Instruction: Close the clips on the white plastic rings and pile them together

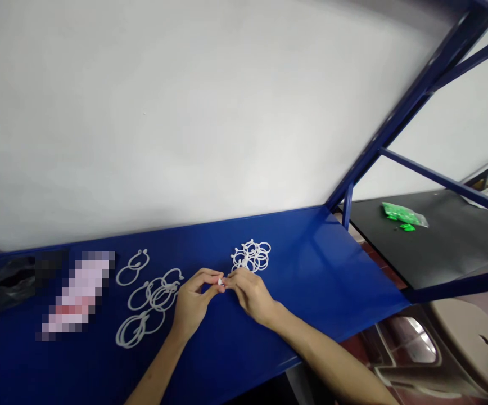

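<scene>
My left hand [194, 302] is closed in a pinch on a small white piece [220, 282], which the fingertips mostly cover. My right hand [250, 293] meets it from the other side, its fingers closed together at the same piece. Left of my hands lie several loose white plastic rings [159, 295] with a gap and knobbed ends, some overlapping. Just beyond my right hand is a tighter pile of smaller-looking white rings [263, 256], partly hidden by that hand.
The blue tabletop [311, 270] runs along a white wall. A blurred pink packet [79, 292] and a black plastic bag [8, 289] lie at the left. Blue metal framing [396, 124] rises at the right. Beyond it, a dark table [446, 242] holds a bag of green pieces [404, 214]; a beige plastic stool [467, 332] stands below.
</scene>
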A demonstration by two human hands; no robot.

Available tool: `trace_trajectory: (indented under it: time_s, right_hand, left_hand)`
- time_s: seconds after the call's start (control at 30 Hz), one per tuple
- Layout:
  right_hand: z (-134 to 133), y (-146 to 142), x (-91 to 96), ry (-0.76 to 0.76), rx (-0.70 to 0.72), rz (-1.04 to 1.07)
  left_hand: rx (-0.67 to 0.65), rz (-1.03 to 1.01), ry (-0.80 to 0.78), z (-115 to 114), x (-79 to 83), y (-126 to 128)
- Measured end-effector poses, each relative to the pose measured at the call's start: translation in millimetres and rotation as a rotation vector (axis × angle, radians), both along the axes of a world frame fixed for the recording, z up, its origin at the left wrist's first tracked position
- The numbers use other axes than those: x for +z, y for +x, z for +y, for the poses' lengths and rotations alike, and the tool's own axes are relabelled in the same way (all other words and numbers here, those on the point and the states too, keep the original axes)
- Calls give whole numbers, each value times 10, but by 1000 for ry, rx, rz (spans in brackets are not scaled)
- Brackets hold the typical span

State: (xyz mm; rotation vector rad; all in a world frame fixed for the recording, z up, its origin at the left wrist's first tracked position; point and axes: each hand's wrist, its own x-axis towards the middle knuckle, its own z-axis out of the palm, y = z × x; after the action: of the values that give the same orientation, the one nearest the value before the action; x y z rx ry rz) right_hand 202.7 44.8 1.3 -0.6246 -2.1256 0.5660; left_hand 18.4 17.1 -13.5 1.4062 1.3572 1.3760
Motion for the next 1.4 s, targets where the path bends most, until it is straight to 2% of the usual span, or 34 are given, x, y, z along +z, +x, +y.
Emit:
trace_trajectory:
  time_s: [0.2, 0.37, 0.5, 0.6, 0.7, 0.73, 0.8, 0.9, 0.93, 1.03, 1.23, 1.4]
  right_hand:
    - [66, 11, 20, 1, -66, -102]
    - [124, 44, 7, 12, -149, -68]
    - [225, 114, 1, 14, -307, -27]
    - [322, 176, -4, 5, -463, -58]
    - [402, 233, -17, -24, -528, -98]
    - [420, 249, -21, -34, -533, -99]
    - [440, 273, -22, -48, -539, -86]
    - [434, 281, -11, -39, -545, -60]
    - [425, 276, -5, -30, -545, -59]
    - [388, 249, 11, -4, -533, -70]
    - [331, 206, 23, 40, -483, -94]
    - [282, 159, 22, 95, -427, -107]
  left_hand:
    - [17, 194, 31, -1, 150, 6]
    - [-2, 310, 43, -2, 204, 17]
    - [30, 412, 64, -6, 208, -26]
    - [152, 519, 116, 38, 209, -180]
    - [411, 728, 138, 152, 224, -503]
    - [487, 833, 115, 203, 229, -647]
    - [560, 1058, -34, 310, 228, -964]
    - [555, 1266, -269, 452, 184, -1406]
    - [505, 1302, -335, 489, 161, -1518]
    - [400, 1322, -367, 560, 98, -1703]
    - [270, 1315, -261, 552, 128, -1605]
    - [259, 1175, 68, 395, 282, -1374]
